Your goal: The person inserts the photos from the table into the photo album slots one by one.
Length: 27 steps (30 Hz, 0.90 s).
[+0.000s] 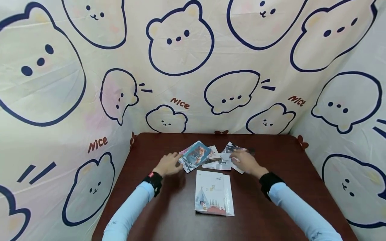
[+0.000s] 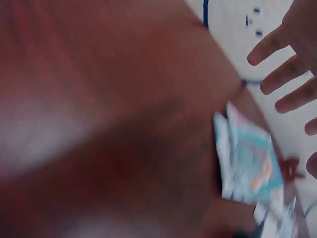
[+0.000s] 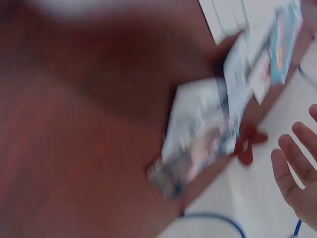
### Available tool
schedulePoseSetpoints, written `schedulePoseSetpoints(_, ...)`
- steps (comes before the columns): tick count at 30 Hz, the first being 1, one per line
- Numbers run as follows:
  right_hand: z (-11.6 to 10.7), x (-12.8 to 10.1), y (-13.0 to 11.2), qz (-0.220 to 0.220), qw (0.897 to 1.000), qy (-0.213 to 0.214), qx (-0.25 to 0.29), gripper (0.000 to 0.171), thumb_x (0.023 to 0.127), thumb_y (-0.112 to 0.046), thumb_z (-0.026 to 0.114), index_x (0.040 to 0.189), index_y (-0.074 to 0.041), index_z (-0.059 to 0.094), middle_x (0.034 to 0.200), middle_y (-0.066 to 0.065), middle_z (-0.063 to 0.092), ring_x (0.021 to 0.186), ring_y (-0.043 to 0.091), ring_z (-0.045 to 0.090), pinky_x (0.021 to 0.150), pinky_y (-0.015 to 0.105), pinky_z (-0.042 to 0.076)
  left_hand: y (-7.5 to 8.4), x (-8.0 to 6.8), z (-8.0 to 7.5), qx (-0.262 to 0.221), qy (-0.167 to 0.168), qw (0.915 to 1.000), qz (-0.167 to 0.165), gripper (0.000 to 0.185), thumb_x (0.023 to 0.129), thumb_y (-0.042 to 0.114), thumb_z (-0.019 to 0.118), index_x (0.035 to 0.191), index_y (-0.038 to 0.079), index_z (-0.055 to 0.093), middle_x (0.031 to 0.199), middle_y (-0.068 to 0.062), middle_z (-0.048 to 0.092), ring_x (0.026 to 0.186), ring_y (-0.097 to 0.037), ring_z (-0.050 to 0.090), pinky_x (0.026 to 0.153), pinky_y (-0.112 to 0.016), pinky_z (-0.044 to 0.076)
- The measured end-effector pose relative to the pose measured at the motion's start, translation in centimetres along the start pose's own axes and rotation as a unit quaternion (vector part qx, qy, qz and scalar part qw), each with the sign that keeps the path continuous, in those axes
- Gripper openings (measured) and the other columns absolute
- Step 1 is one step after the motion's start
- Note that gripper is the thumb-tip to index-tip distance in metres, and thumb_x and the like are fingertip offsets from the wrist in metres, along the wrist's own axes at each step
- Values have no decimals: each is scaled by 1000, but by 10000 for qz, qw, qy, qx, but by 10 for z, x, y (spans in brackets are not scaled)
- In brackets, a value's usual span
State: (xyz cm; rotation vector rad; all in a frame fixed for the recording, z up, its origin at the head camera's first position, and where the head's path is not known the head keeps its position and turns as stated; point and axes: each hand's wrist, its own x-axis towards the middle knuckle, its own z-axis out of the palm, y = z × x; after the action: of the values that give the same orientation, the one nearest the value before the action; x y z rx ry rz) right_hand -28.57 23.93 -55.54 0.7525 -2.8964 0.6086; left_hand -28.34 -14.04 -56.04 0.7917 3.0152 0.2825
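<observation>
At the back of the table lies a loose spread of printed paper cards. My left hand [image 1: 169,164] is at the left edge of a teal picture card [image 1: 197,153], its fingers spread and relaxed. In the left wrist view the same hand [image 2: 303,64] shows separated fingers with nothing between them. Over the right end of the spread is my right hand [image 1: 246,163], overlapping a dark-and-white picture card [image 1: 230,148]. Its fingers look loosely extended in the right wrist view. Between the hands, a slim dark pen-like item [image 1: 212,160] lies across a pale card [image 1: 223,164].
A white booklet [image 1: 210,187] with a tent drawing lies in front of the cards, a clear-looking strip along its right side. The dark brown table [image 1: 144,221] meets a bear-print cloth [image 1: 193,90] at its back and sides.
</observation>
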Motion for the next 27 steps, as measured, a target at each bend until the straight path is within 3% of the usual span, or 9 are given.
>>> schedulePoseSetpoints(4, 39, -20, -21, -367, 9988, 95, 308, 20, 89, -7, 62, 107, -2, 69, 105, 11, 66, 99, 29, 62, 83, 47, 51, 28, -30, 30, 156, 473, 9947, 903, 50, 93, 38, 56, 136, 12, 53, 134, -13, 53, 123, -32, 50, 98, -53, 42)
schedulePoseSetpoints(7, 63, -33, -34, -573, 9972, -166, 450, 26, 92, -10, 60, 116, -1, 64, 109, 11, 64, 99, 28, 62, 81, 45, 51, 53, -54, 52, 376, 759, 9827, 1647, 49, 92, 39, 56, 135, 13, 55, 138, -11, 51, 129, -32, 46, 102, -52, 39)
schedulePoseSetpoints(10, 77, -41, -41, -544, 9960, -377, 593, 32, 94, -13, 59, 124, 0, 59, 114, 13, 60, 100, 28, 60, 79, 43, 50, 74, -71, 69, 492, 842, 9720, 2136, 48, 93, 40, 54, 135, 16, 54, 143, -11, 48, 134, -32, 42, 104, -50, 39)
schedulePoseSetpoints(14, 87, -44, -42, -235, 9961, -358, 775, 39, 95, -13, 59, 131, 0, 53, 120, 13, 54, 101, 27, 56, 78, 42, 47, 92, -84, 83, 233, 800, 9721, 2190, 42, 96, 38, 52, 133, 19, 56, 146, -12, 44, 137, -35, 37, 104, -49, 39)
schedulePoseSetpoints(19, 94, -43, -40, 183, 9941, -602, 882, 48, 99, -19, 53, 142, 1, 42, 132, 16, 45, 116, 33, 50, 85, 44, 45, 100, -92, 97, -13, 847, 9759, 2013, 33, 96, 36, 53, 125, 22, 62, 144, -14, 46, 135, -41, 36, 102, -50, 41)
schedulePoseSetpoints(22, 98, -42, -39, 279, 9933, -687, 890, 48, 99, -19, 52, 140, 3, 43, 133, 18, 44, 119, 36, 47, 86, 46, 44, 102, -94, 104, 6, 954, 9744, 2035, 32, 96, 38, 53, 123, 24, 63, 143, -14, 47, 134, -43, 36, 100, -51, 43)
schedulePoseSetpoints(27, 101, -32, -36, 241, 9950, -414, 878, 39, 95, -16, 58, 129, 3, 51, 122, 18, 48, 105, 33, 53, 83, 45, 46, 101, -92, 108, 45, 1200, 9712, 2056, 32, 95, 38, 55, 123, 24, 64, 142, -15, 47, 134, -45, 36, 99, -50, 44)
